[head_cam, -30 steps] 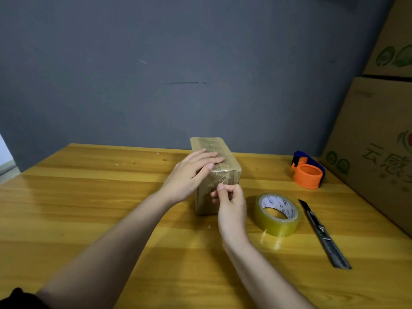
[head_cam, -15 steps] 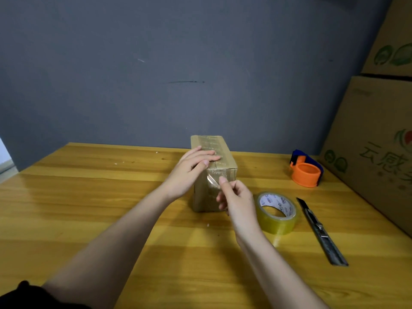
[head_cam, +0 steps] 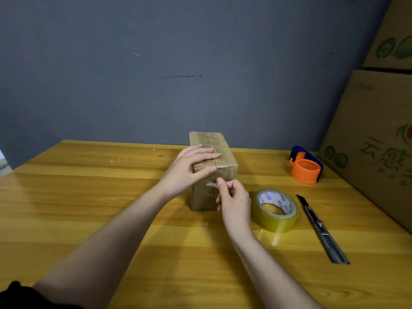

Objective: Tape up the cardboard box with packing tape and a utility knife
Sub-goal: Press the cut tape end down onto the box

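Note:
A small cardboard box (head_cam: 225, 152), glossy with tape, stands in the middle of the wooden table (head_cam: 89, 208). My left hand (head_cam: 189, 168) lies flat on its near top edge, fingers spread across the seam and thumb on the front face. My right hand (head_cam: 234, 197) is at the box's front face, thumb and forefinger pinched on a loose end of clear tape. The roll of clear packing tape (head_cam: 275, 209) lies flat just right of my right hand. The utility knife (head_cam: 321, 228) lies further right, blade end pointing away.
An orange and blue tape dispenser (head_cam: 305, 167) sits at the back right of the table. Large printed cardboard cartons (head_cam: 379, 141) are stacked along the right edge. A grey wall runs behind the table.
My right hand has shifted on the box's front face, lifting to the upper edge and then coming back down a little, still pinching the tape end. The left hand stays on the box top.

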`<state>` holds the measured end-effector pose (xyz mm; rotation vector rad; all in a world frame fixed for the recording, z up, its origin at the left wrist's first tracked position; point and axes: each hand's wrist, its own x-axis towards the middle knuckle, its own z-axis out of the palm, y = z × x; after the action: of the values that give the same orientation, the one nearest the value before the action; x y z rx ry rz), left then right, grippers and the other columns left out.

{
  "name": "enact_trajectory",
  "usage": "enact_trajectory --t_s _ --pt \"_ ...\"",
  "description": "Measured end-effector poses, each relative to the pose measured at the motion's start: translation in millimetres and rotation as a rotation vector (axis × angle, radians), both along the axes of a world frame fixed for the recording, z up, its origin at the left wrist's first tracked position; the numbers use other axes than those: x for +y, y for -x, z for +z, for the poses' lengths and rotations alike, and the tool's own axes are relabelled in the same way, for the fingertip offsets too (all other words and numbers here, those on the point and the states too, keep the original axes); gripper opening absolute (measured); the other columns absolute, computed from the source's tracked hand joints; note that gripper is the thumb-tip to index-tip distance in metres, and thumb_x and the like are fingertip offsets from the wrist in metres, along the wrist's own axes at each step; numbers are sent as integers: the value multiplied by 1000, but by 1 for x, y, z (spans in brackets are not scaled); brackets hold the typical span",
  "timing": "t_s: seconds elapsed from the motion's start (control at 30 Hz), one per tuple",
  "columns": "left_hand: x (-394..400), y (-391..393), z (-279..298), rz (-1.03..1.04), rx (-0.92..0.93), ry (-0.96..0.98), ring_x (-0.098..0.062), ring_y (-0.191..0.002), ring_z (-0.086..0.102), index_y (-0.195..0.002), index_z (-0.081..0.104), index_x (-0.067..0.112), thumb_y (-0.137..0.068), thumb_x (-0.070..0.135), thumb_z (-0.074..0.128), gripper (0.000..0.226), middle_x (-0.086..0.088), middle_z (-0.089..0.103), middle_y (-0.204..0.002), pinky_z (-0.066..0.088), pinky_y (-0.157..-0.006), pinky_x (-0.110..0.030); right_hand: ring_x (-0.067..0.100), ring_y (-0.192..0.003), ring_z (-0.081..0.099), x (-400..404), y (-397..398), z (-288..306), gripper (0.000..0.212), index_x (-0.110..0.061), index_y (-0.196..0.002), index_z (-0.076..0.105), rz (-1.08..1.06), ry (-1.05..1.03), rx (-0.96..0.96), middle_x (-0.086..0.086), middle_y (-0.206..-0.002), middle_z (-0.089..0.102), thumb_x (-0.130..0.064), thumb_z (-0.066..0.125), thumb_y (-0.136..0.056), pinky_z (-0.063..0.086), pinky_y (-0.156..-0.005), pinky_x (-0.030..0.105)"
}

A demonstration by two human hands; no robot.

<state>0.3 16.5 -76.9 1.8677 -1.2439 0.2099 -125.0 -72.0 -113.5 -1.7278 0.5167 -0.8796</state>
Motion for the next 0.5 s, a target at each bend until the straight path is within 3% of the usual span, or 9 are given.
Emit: enact_trajectory --t_s 0.13,0.3,0.5 --pt "2 -2 2 11 -65 -59 -6 -135 32 -124 55 42 -78 60 50 50 19 50 -136 19 -111 -22 9 -39 47 -2 -2 -3 35 -20 -61 49 -16 17 14 -5 -46 53 -34 56 -92 44 -53 36" --pt "5 -3 3 9 -123 -117 -8 -137 28 -129 50 42 -78 59 51 54 19 46 -141 17 -112 -23 12 -40 51 -4 -5 -8 36 -23 -61 48 -70 59 36 -9 -45 56 -41 55 -91 50 -56 43" --pt "8 -3 4 -15 -156 -167 -7 -139 25 -133 45 42 -76 59 55 61 17 42 -144 15 -113 -24 19 -53 62 -4 -5 -7 41 -23 -60 48 -165 126 131 -4 -48 60 -53 53 -87 52 -61 40"
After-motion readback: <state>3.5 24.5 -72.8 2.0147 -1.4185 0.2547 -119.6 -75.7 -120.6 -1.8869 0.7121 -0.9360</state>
